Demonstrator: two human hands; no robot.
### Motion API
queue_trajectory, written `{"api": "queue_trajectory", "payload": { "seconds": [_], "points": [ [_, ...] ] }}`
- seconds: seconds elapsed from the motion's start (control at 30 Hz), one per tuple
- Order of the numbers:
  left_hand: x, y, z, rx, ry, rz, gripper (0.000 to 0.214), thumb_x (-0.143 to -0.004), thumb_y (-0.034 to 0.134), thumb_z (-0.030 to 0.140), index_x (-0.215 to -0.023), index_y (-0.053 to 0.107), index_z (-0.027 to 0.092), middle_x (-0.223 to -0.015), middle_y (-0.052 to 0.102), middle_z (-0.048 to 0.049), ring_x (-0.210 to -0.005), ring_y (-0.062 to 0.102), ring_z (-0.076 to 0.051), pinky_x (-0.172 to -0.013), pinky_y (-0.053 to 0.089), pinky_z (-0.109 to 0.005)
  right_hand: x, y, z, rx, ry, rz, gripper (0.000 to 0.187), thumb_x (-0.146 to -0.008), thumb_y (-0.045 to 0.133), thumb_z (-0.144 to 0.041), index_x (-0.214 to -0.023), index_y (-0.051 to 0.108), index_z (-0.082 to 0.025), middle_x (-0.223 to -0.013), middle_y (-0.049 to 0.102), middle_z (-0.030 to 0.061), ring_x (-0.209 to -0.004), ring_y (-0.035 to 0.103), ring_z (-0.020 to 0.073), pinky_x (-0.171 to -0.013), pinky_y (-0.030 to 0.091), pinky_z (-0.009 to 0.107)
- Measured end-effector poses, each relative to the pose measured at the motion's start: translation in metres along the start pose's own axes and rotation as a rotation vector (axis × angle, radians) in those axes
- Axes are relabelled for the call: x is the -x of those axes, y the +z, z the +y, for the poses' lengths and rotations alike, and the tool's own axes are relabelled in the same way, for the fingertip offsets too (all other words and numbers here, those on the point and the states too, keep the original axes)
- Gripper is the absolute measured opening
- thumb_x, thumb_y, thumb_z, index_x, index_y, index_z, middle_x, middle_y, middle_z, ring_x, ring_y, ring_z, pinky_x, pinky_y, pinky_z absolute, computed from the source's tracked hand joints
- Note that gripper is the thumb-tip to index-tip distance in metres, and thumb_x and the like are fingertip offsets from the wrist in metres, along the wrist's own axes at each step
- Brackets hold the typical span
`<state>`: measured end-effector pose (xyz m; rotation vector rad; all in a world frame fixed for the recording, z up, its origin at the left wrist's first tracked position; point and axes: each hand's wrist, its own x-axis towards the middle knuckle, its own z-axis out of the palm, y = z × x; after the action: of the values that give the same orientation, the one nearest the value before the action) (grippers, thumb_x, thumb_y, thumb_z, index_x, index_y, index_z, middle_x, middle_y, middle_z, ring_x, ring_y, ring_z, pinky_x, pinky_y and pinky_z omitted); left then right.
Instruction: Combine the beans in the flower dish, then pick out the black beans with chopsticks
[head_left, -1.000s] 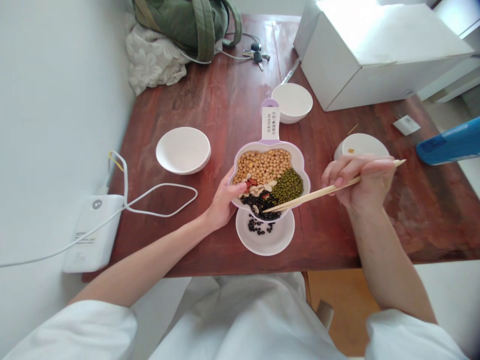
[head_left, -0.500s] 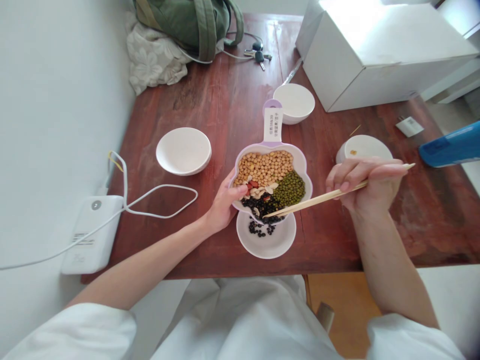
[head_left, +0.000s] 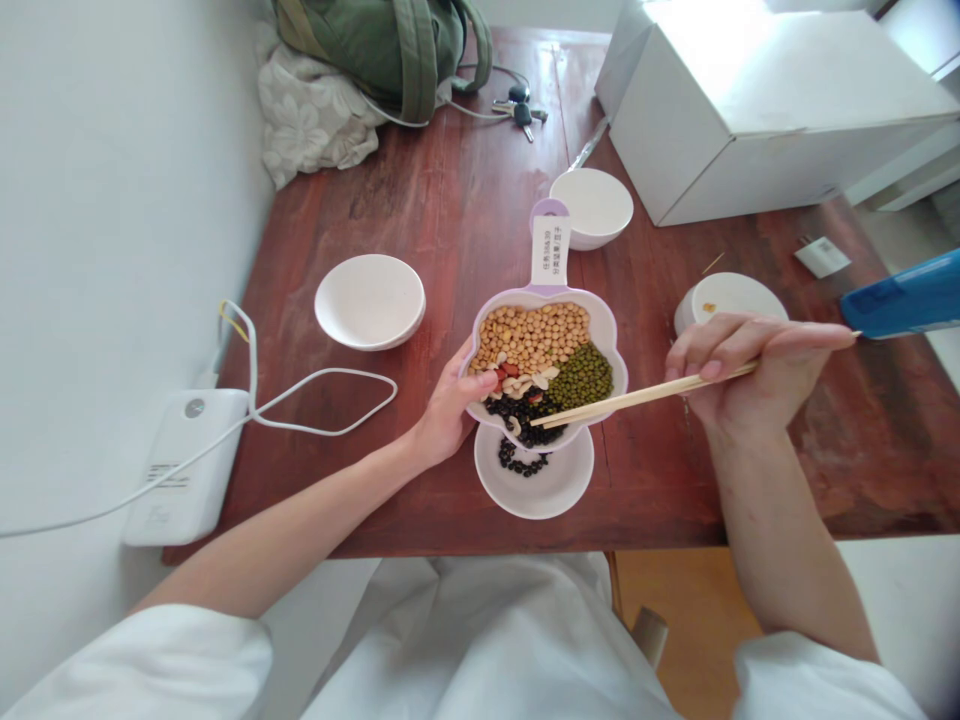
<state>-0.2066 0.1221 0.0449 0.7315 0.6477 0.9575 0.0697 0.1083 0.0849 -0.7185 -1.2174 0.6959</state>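
Observation:
My left hand (head_left: 451,408) grips the left rim of a purple-edged, flower-shaped bowl (head_left: 609,318) with a labelled handle (head_left: 550,250), thumb over the edge. Inside are soybeans (head_left: 536,335), green mung beans (head_left: 583,378), black beans (head_left: 517,412), and some pale seeds and red peanuts (head_left: 511,372). Wooden chopsticks (head_left: 637,397) are in my right hand (head_left: 750,375), closed round them. Their tips touch the black beans near the bowl's front edge. Partly under that edge sits a white bowl (head_left: 574,490) with several black beans (head_left: 523,460) in it.
White bowls stand at left (head_left: 370,303), at back (head_left: 600,205) and, partly behind my right hand, at right (head_left: 739,295). A power bank (head_left: 184,470) with a cable lies left. Behind are a green bag (head_left: 375,50), keys (head_left: 521,112) and a white box (head_left: 750,120); a blue object (head_left: 900,295) is far right.
The chopstick tips have shifted slightly up within the black beans, and my right hand has moved a little right. More black beans now lie in the white bowl below, in a ring-like cluster.

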Motion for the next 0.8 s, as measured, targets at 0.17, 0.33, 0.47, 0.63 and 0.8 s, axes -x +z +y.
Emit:
{"api": "queue_trajectory", "payload": {
  "seconds": [0.17, 0.33, 0.47, 0.63, 0.8],
  "points": [
    [-0.001, -0.002, -0.001, 0.001, 0.026, -0.03, 0.066, -0.079, 0.085, 0.044, -0.14, 0.073, 0.022, -0.114, 0.085, -0.0072, -0.134, 0.072, -0.039, -0.121, 0.056, -0.053, 0.001, 0.003, -0.002, 0.064, -0.034, -0.008, 0.064, -0.104, 0.064, -0.062, -0.053, 0.073, -0.023, -0.045, 0.06, 0.0016, -0.038, 0.058, 0.0173, -0.035, 0.044, 0.031],
    [-0.001, -0.003, -0.002, -0.004, 0.028, -0.041, 0.064, -0.081, 0.084, 0.045, -0.14, 0.073, 0.023, -0.115, 0.085, -0.0071, -0.135, 0.072, -0.039, -0.118, 0.058, -0.053, 0.002, 0.003, -0.007, 0.114, -0.033, -0.093, 0.068, -0.106, 0.06, -0.063, -0.054, 0.072, -0.021, -0.047, 0.061, 0.0032, -0.04, 0.06, 0.0176, -0.037, 0.047, 0.033],
    [0.0, -0.001, -0.001, -0.006, 0.03, -0.032, 0.065, -0.081, 0.084, 0.044, -0.141, 0.073, 0.022, -0.113, 0.085, -0.0069, -0.134, 0.072, -0.039, -0.12, 0.057, -0.053, 0.004, 0.002, -0.011, 0.141, -0.04, -0.143, 0.066, -0.106, 0.06, -0.062, -0.055, 0.073, -0.021, -0.05, 0.064, 0.0041, -0.042, 0.061, 0.0186, -0.04, 0.049, 0.034],
    [-0.001, -0.003, -0.001, -0.022, 0.021, -0.029, 0.068, -0.079, 0.084, 0.046, -0.142, 0.071, 0.023, -0.116, 0.084, -0.0076, -0.135, 0.072, -0.039, -0.122, 0.055, -0.054, 0.006, 0.002, -0.014, 0.148, -0.005, -0.15, 0.064, -0.103, 0.064, -0.064, -0.056, 0.074, -0.021, -0.051, 0.064, 0.0042, -0.043, 0.061, 0.0187, -0.04, 0.049, 0.035],
    [-0.001, -0.004, -0.002, -0.02, 0.016, -0.03, 0.068, -0.08, 0.084, 0.046, -0.142, 0.071, 0.023, -0.12, 0.084, -0.0084, -0.136, 0.071, -0.039, -0.121, 0.055, -0.054, 0.006, 0.003, -0.015, 0.167, -0.012, -0.169, 0.065, -0.104, 0.061, -0.065, -0.057, 0.075, -0.022, -0.051, 0.064, 0.004, -0.043, 0.062, 0.0191, -0.039, 0.048, 0.035]
  ]
}}
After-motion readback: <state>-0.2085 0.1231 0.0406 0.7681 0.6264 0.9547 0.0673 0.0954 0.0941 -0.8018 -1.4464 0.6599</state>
